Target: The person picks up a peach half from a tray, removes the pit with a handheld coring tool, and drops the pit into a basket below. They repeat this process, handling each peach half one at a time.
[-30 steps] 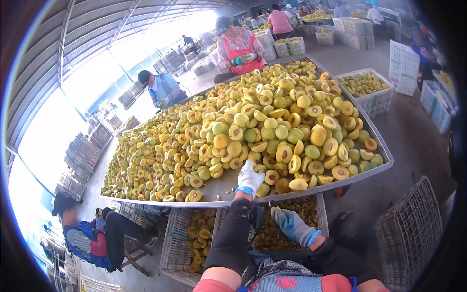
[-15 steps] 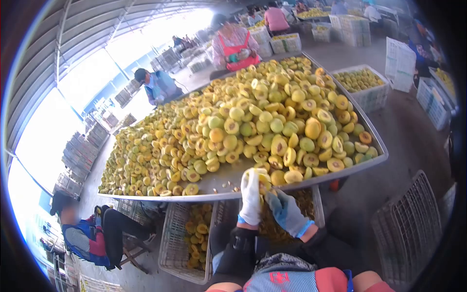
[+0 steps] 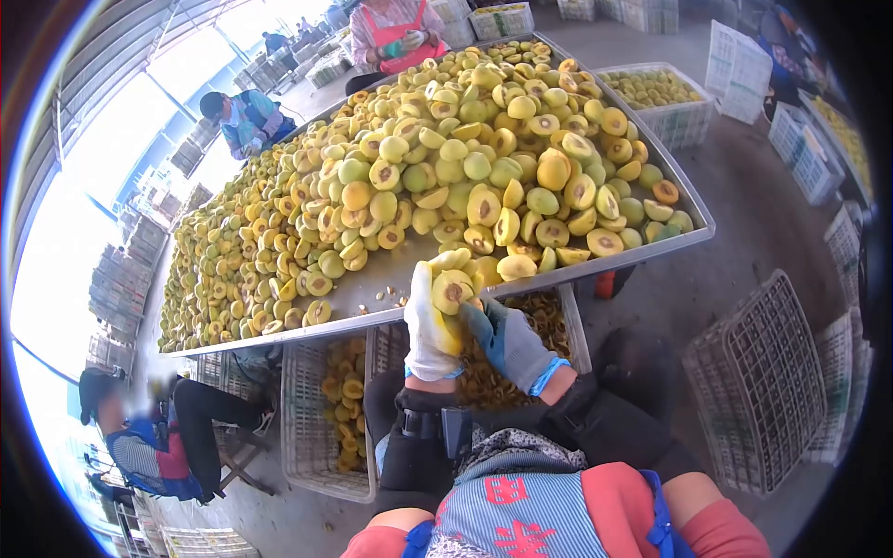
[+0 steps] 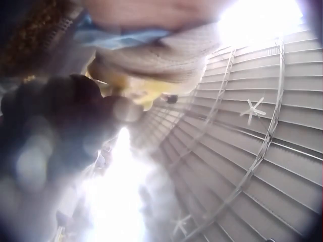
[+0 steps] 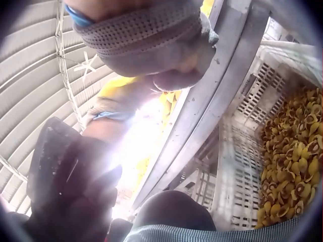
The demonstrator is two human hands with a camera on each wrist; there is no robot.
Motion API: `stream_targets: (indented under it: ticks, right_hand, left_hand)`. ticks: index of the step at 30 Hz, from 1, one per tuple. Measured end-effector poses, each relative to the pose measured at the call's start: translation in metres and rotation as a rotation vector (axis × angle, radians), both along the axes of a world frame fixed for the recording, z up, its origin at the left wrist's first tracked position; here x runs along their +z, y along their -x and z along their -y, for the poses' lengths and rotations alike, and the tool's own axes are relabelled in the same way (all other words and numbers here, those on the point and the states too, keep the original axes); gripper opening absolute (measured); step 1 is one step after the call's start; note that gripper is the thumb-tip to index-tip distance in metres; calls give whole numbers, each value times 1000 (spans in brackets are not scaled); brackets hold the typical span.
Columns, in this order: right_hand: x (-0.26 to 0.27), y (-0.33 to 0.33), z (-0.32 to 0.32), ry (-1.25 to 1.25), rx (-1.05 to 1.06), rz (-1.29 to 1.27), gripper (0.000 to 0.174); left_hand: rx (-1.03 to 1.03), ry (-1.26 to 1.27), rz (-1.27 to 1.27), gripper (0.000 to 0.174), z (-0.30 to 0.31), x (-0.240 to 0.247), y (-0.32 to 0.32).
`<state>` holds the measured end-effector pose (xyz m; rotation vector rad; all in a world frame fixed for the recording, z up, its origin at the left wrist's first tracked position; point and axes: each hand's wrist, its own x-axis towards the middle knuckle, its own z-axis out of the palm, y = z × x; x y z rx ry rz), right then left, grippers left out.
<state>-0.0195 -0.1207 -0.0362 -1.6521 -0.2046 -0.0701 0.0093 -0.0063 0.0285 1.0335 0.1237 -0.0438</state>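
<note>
Left hand (image 3: 431, 325), back from the heap (image 3: 419, 200), now grips an apricot half (image 3: 453, 292), cut face up, at the metal tray's (image 3: 361, 286) near edge. Right hand (image 3: 514, 344) meets it; grip unclear. Work seems past gathering, onto this piece.

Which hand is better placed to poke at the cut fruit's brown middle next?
Probably the right hand: it's close beside the cut fruit, while the left hand is busy holding it.
</note>
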Motion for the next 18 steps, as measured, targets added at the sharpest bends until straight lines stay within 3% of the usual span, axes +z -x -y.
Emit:
stream_targets:
  ticks: [3,8,12,14,16,18]
  right_hand:
    - [-4,-2,-4,-57,29,-39,48]
    - [-12,-1,-5,-80,84,-101,52]
    - [-7,4,1,73,75,-94,54]
    - [-6,7,1,51,91,-98,54]
    - [-25,6,-5,-5,112,-77,40]
    - [-27,3,-18,-150,97,-156,40]
  left_hand:
    - [29,-171,117,37,4,-9,3]
    - [94,-192,159,33,10,-18,6]
    - [47,-174,107,31,3,-19,5]
    - [23,-450,248,34,-4,-33,6]
    - [71,-337,195,41,-1,-32,1]
    - [116,-279,162,44,4,-23,2]
